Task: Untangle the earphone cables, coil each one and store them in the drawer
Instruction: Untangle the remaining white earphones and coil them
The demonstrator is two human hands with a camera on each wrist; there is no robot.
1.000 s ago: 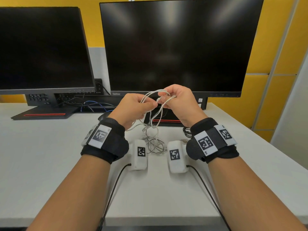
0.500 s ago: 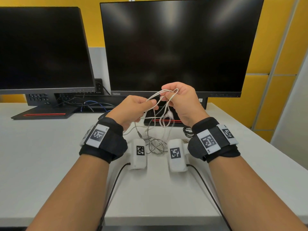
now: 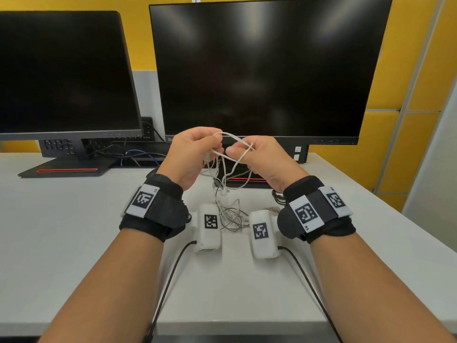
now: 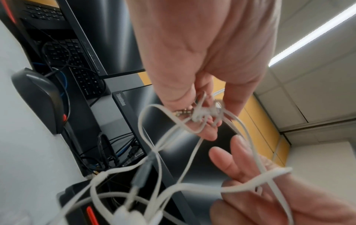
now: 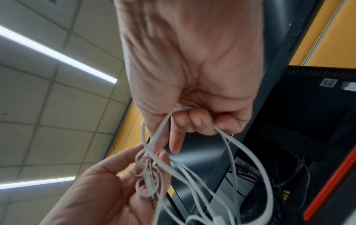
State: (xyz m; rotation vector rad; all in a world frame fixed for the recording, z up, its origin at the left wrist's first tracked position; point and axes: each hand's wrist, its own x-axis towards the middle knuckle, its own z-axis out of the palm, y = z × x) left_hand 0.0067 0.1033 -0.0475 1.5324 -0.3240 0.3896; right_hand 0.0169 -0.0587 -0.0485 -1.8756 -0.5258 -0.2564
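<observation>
- Untangling step in hand, by the look of it: white earphone cables (image 3: 232, 154) held up above the desk (image 3: 61, 231) in front of the larger monitor (image 3: 267, 70), no coil formed yet, no drawer in view.
- Left hand (image 3: 193, 154) with thumb and fingers curled, clamped on a small knotted clump (image 4: 204, 113) with a metal plug tip showing beside it.
- Right hand (image 3: 262, 157) with fingers curled shut around a flat white strand (image 5: 159, 132), looped over the fist and running across to the left hand.
- Loops hanging slack between the two hands; lower part trailing down to a loose grey-white heap (image 3: 231, 216) on the desk between the two white wrist camera modules.
- One earbud (image 3: 224, 193) dangling just above that heap.
- Next move, as a judgement: easing the knot open at the left fingertips and feeding the free end back through, not pulling the hands apart.
- Risk: tension on the flat strand likely to tighten the clump.
- Number of separate cables: cannot tell.
</observation>
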